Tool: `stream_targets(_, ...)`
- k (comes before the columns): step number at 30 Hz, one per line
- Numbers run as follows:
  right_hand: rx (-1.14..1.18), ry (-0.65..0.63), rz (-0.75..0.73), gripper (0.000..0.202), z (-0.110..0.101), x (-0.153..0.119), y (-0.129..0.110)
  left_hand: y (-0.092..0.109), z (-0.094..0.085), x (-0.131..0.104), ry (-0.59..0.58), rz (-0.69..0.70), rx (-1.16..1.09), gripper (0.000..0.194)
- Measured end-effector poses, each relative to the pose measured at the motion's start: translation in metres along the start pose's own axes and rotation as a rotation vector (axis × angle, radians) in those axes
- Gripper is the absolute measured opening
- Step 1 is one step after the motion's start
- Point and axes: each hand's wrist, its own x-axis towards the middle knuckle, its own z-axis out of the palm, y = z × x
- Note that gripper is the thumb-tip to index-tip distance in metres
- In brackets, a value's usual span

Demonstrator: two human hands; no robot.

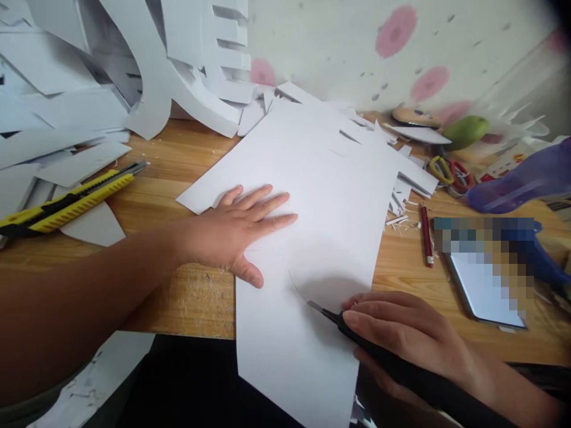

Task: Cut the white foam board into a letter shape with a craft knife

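Note:
A large white sheet of board (330, 196) lies on the wooden table, its near end sticking out past the table edge. My left hand (245, 223) rests flat on the sheet's left side with its fingers spread. Gripped in my right hand (401, 327) is a black craft knife (379, 348), its blade tip touching the sheet. A thin curved line (295, 284) runs up and left from the blade. Near the middle top of the sheet there is a small slit (350, 137).
A yellow utility knife (80, 199) and piled white board pieces (53, 113) are at left. To the right lie a red pencil (426, 236), a phone (486, 285), scissors (450, 172) and a purple object (521, 178). White offcuts (414, 169) lie beyond the sheet.

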Motion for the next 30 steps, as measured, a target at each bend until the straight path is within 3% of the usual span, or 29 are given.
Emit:
stream_targets(5, 0.076, -0.137, -0.062, 0.034, -0.016, 0.007, 0.009, -0.001, 0.0, -0.001, -0.009, 0.004, 0.013, 0.116)
stream_targets(11, 0.045, -0.194, -0.101, 0.033, -0.027, 0.003, 0.016, -0.005, 0.004, 0.001, 0.041, 0.043, 0.041, 0.116)
stream_targets(18, 0.007, -0.176, -0.028, 0.024, -0.03, -0.004, 0.016, -0.007, 0.006, 0.005, -0.017, -0.025, -0.007, 0.122)
stream_targets(21, 0.103, -0.204, -0.069, 0.02, -0.037, -0.004, 0.017, -0.006, 0.004, 0.004, 0.003, -0.019, -0.01, 0.12)
stream_targets(24, 0.06, -0.188, 0.024, 0.022, -0.043, -0.007, 0.014, -0.006, 0.005, 0.004, 0.002, -0.021, -0.006, 0.12)
stream_targets(28, 0.059, -0.218, 0.019, 0.015, -0.048, -0.014, 0.009, -0.009, 0.006, 0.004, 0.031, -0.011, 0.013, 0.121)
stream_targets(30, 0.083, -0.118, 0.13, 0.01, -0.046, -0.018, 0.002, -0.01, 0.007, 0.003, 0.041, 0.002, 0.007, 0.117)
